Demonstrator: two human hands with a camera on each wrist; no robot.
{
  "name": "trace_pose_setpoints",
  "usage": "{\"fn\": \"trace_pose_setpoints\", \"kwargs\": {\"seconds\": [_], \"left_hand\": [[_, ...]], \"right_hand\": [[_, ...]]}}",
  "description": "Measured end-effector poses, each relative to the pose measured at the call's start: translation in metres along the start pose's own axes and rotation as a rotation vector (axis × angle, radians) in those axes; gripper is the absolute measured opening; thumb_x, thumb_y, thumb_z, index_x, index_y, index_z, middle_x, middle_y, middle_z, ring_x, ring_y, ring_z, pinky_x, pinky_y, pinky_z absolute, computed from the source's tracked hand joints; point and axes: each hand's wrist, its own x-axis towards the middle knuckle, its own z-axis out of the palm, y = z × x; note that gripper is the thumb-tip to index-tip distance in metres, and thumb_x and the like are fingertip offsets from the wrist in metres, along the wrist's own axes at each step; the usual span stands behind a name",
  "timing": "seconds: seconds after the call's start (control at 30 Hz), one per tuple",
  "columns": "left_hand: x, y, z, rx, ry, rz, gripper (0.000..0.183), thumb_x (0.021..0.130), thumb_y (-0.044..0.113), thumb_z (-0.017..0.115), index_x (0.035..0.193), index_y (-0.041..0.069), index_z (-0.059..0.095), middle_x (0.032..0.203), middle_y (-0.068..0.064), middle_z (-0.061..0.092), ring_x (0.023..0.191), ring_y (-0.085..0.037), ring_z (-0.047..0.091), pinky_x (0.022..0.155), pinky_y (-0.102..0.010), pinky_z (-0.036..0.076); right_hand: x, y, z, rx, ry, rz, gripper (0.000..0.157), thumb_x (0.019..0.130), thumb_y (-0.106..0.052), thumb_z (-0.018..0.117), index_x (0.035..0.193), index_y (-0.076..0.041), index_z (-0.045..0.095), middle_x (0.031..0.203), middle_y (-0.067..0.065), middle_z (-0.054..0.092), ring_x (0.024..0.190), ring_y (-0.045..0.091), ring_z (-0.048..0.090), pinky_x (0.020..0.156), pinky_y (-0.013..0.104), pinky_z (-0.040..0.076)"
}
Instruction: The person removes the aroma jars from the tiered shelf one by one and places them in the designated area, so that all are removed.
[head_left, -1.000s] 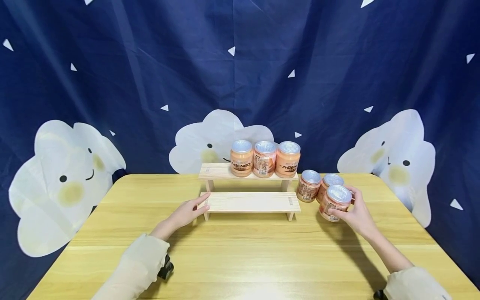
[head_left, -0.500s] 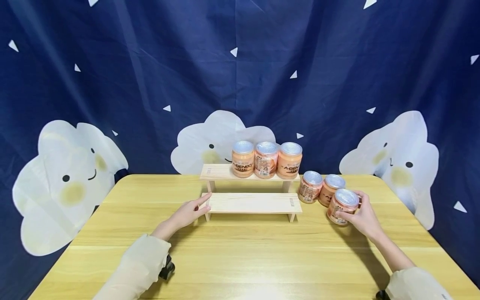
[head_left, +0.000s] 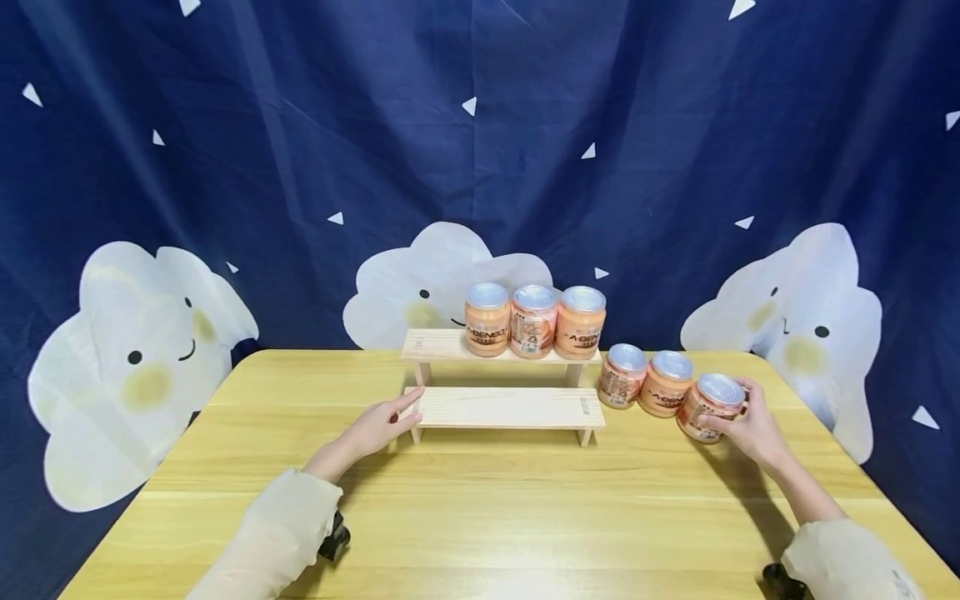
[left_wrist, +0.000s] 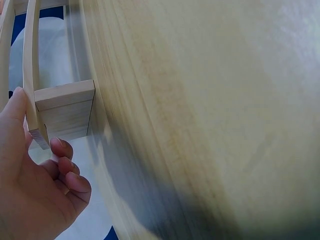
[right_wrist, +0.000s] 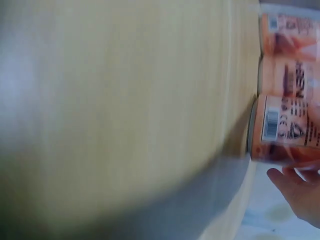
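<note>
In the head view, my right hand (head_left: 753, 425) grips the rightmost jar (head_left: 711, 408), an orange jar with a silvery lid, thumb in front. It stands at the end of a row on the table, beside a second jar (head_left: 665, 385) and a third jar (head_left: 622, 377). The right wrist view shows the held jar's barcode label (right_wrist: 282, 130). My left hand (head_left: 375, 429) holds the left end of the low wooden shelf (head_left: 502, 407) between thumb and index finger. Its other fingers (left_wrist: 75, 182) curl beneath the board in the left wrist view.
Behind the low shelf stands a taller wooden shelf (head_left: 435, 342). On its right part sit three similar jars (head_left: 533, 323). All of this rests on a wooden table (head_left: 480, 508). A dark blue curtain (head_left: 390, 125) with white clouds hangs behind.
My right hand has moved the jar rightward, from in front of the middle jar to the row's right end. The left hand keeps its place on the low shelf.
</note>
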Motion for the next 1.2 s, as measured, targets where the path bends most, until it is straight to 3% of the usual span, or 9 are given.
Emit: {"fn": "trace_pose_setpoints", "kwargs": {"seconds": [0.13, 0.3, 0.47, 0.6, 0.73, 0.87, 1.03, 1.1, 1.2], "left_hand": [[0.002, -0.001, 0.002, -0.003, 0.001, -0.001, 0.056, 0.094, 0.035, 0.048, 0.142, 0.009, 0.033, 0.072, -0.001, 0.050, 0.055, -0.012, 0.030, 0.059, -0.029, 0.032], [0.003, -0.001, 0.002, -0.003, 0.006, -0.007, 0.056, 0.095, 0.034, 0.048, 0.143, 0.009, 0.033, 0.070, -0.005, 0.047, 0.055, -0.012, 0.030, 0.059, -0.030, 0.032], [0.003, 0.000, 0.002, -0.001, 0.002, 0.002, 0.057, 0.095, 0.035, 0.048, 0.142, 0.009, 0.033, 0.086, -0.012, 0.057, 0.055, -0.012, 0.030, 0.059, -0.029, 0.033], [0.004, 0.001, 0.002, -0.008, -0.013, -0.006, 0.057, 0.095, 0.036, 0.047, 0.143, 0.009, 0.031, 0.069, -0.004, 0.045, 0.053, -0.011, 0.028, 0.056, -0.029, 0.030], [0.003, 0.001, 0.002, -0.009, -0.009, -0.008, 0.057, 0.095, 0.035, 0.047, 0.143, 0.009, 0.032, 0.063, 0.000, 0.039, 0.053, -0.011, 0.027, 0.055, -0.028, 0.029], [0.002, 0.001, 0.001, -0.009, 0.000, -0.002, 0.056, 0.095, 0.034, 0.048, 0.142, 0.008, 0.033, 0.070, -0.003, 0.047, 0.054, -0.011, 0.029, 0.057, -0.028, 0.031], [0.001, 0.001, 0.001, -0.013, -0.005, -0.010, 0.056, 0.095, 0.034, 0.048, 0.143, 0.009, 0.032, 0.067, -0.005, 0.044, 0.055, -0.012, 0.029, 0.058, -0.029, 0.032], [0.000, 0.001, 0.001, -0.009, 0.003, -0.006, 0.056, 0.095, 0.033, 0.048, 0.142, 0.008, 0.033, 0.077, -0.010, 0.054, 0.055, -0.012, 0.030, 0.060, -0.030, 0.032], [0.000, 0.001, 0.000, -0.009, 0.003, -0.011, 0.056, 0.095, 0.034, 0.048, 0.142, 0.008, 0.033, 0.079, -0.015, 0.054, 0.055, -0.012, 0.029, 0.059, -0.029, 0.032]], "right_hand": [[0.006, 0.005, -0.006, -0.023, -0.008, -0.017, 0.079, 0.077, -0.005, 0.070, 0.129, 0.018, 0.015, 0.115, 0.039, 0.036, 0.102, 0.048, 0.039, 0.085, 0.052, 0.033], [0.013, 0.005, -0.005, -0.035, 0.008, 0.039, 0.083, 0.079, -0.011, 0.070, 0.131, 0.016, 0.012, 0.116, 0.043, 0.035, 0.105, 0.054, 0.037, 0.088, 0.062, 0.028], [0.019, 0.005, -0.003, -0.021, 0.045, 0.058, 0.083, 0.078, -0.007, 0.070, 0.132, 0.016, 0.011, 0.118, 0.044, 0.033, 0.107, 0.055, 0.035, 0.091, 0.063, 0.026], [0.022, 0.005, -0.002, -0.032, 0.069, 0.059, 0.085, 0.077, -0.005, 0.070, 0.132, 0.017, 0.010, 0.117, 0.045, 0.032, 0.107, 0.055, 0.034, 0.091, 0.062, 0.025], [0.023, 0.003, -0.001, -0.035, 0.064, 0.068, 0.089, 0.077, -0.007, 0.070, 0.134, 0.017, 0.006, 0.119, 0.047, 0.029, 0.110, 0.056, 0.031, 0.093, 0.062, 0.023], [0.023, 0.001, -0.002, -0.039, 0.064, 0.065, 0.095, 0.078, -0.013, 0.070, 0.138, 0.015, 0.002, 0.125, 0.048, 0.022, 0.114, 0.058, 0.025, 0.094, 0.064, 0.021], [0.024, -0.010, -0.003, -0.024, 0.156, 0.034, 0.096, 0.078, -0.020, 0.070, 0.142, 0.008, 0.004, 0.129, 0.042, 0.023, 0.118, 0.055, 0.021, 0.095, 0.064, 0.019], [0.025, -0.018, -0.003, -0.003, 0.191, 0.015, 0.095, 0.079, -0.022, 0.070, 0.144, 0.004, 0.005, 0.131, 0.039, 0.024, 0.120, 0.054, 0.020, 0.096, 0.064, 0.017], [0.027, -0.033, -0.001, 0.019, 0.228, -0.034, 0.091, 0.079, -0.020, 0.069, 0.144, 0.001, 0.009, 0.133, 0.037, 0.024, 0.122, 0.051, 0.021, 0.096, 0.064, 0.017]]}}
